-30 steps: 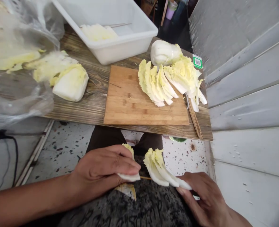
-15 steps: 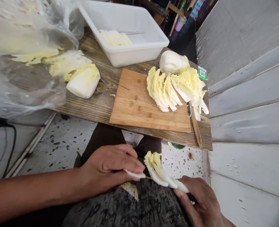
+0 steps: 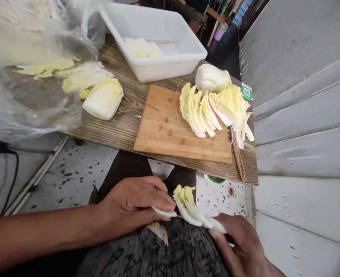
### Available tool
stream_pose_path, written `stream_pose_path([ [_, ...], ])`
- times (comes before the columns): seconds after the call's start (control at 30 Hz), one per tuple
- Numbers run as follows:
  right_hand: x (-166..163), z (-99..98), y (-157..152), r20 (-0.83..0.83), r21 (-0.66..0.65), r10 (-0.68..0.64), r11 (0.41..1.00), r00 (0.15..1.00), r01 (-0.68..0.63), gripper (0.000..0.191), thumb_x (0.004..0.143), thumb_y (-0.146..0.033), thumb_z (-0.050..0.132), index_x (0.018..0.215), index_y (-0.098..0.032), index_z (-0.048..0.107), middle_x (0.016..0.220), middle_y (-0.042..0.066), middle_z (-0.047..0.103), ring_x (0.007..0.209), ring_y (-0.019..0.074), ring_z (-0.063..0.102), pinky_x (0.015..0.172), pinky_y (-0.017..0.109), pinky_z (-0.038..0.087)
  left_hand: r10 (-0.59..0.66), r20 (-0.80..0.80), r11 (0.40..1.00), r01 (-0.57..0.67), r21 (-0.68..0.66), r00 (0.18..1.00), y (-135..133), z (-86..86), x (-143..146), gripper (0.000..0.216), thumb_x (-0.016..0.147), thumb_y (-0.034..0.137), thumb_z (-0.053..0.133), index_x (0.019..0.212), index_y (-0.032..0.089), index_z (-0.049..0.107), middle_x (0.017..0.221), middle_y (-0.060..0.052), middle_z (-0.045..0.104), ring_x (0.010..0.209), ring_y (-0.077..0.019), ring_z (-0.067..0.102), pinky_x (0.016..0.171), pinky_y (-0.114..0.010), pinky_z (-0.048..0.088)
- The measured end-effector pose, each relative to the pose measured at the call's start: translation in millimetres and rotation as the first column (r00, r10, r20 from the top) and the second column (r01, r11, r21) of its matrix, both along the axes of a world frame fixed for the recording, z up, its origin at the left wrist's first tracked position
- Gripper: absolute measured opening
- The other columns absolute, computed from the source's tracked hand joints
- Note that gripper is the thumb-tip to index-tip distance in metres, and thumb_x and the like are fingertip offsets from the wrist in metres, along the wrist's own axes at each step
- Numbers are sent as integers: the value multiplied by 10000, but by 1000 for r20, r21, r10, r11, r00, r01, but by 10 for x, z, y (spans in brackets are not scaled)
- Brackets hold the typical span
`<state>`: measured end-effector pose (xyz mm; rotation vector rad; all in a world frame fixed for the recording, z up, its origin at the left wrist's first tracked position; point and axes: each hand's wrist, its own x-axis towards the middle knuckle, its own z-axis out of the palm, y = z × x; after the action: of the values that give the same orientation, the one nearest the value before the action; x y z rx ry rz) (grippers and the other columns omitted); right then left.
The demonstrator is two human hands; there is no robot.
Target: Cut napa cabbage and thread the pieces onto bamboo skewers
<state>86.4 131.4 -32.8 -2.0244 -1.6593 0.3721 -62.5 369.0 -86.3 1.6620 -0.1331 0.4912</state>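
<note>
Low over my lap, my left hand [image 3: 142, 204] pinches a white cabbage piece [image 3: 164, 212] between thumb and fingers. A short length of thin wooden skewer [image 3: 179, 217] shows between that piece and several overlapping cabbage pieces [image 3: 190, 207] threaded to its right. My right hand [image 3: 236, 238] is closed on the right end of these threaded pieces, thumb below and fingers above. The far end of the skewer is hidden in that hand. On the table, more cut cabbage leaves [image 3: 207, 111] fan out over the right side of a wooden cutting board [image 3: 164, 134].
A white plastic tub [image 3: 170, 65] holding cabbage and skewers stands behind the board. A bundle of skewers [image 3: 239, 163] lies right of it. One cabbage piece [image 3: 104, 100] sits left, near a clear plastic bag [image 3: 34, 111]. A whole cabbage [image 3: 212, 77] rests behind the leaves.
My right hand and the threaded cabbage pieces have shifted slightly left, narrowing the gap to the piece in my left hand. My left hand has stayed almost still.
</note>
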Motion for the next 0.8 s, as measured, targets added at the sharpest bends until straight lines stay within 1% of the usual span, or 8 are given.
stream_pose_path([
  [0.13,5,5,7,-22,-19,11,1000,1000,-12,119,1009,-211,444,1032,-202,560,771,9,684,592,120,619,612,233,493,-3,10,999,3,37,1000,13,40,12,349,788,37,727,1071,240,739,848,-32,802,718,-147,720,761,-280,601],
  [0.23,11,3,31,-35,11,24,1000,999,-23,119,1006,-202,445,1023,-200,562,752,7,678,568,121,607,592,234,486,7,-24,1000,-6,16,1000,2,45,16,342,797,72,730,1070,277,749,820,-13,799,705,-151,711,725,-274,600],
  [0.37,11,12,62,-54,3,32,999,998,-32,134,1002,-206,448,1067,-201,565,779,17,686,599,131,624,600,236,491,-22,-120,999,16,-49,993,-34,14,4,360,792,115,746,1061,354,759,837,6,805,722,-172,722,768,-311,588],
  [0.53,32,22,83,-130,-22,28,999,991,-31,126,984,-179,471,1052,-197,576,777,7,663,608,119,599,590,222,462,-29,-165,996,15,-88,986,-45,39,37,249,792,149,751,968,320,791,806,-17,800,722,-177,711,767,-314,568],
  [0.6,82,2,120,-156,-52,-9,999,988,1,107,976,-203,493,927,-188,587,704,-10,611,568,111,546,551,226,416,24,-204,996,-41,-79,979,-23,68,63,192,762,172,779,903,299,804,766,-12,791,712,-170,703,730,-277,567],
  [0.67,164,-36,180,-220,-99,-71,994,973,50,226,971,-253,507,757,-186,541,610,-35,506,523,97,461,502,225,347,138,-280,985,-162,-65,950,14,92,80,173,707,229,824,868,292,810,767,-9,784,720,-170,705,690,-238,566],
  [0.73,264,-85,255,-342,-148,-128,986,931,81,338,968,-320,511,659,-188,471,566,-50,414,510,85,393,475,218,292,222,-355,967,-251,-37,908,61,105,88,178,683,293,835,859,291,812,823,-17,787,760,-184,719,704,-230,570],
  [0.8,354,-134,332,-475,-179,-165,980,864,89,394,964,-386,512,631,-189,434,560,-54,379,515,81,361,468,211,268,264,-411,957,-291,-3,872,105,111,95,143,698,344,811,828,285,815,866,-30,789,790,-202,726,737,-242,573],
])
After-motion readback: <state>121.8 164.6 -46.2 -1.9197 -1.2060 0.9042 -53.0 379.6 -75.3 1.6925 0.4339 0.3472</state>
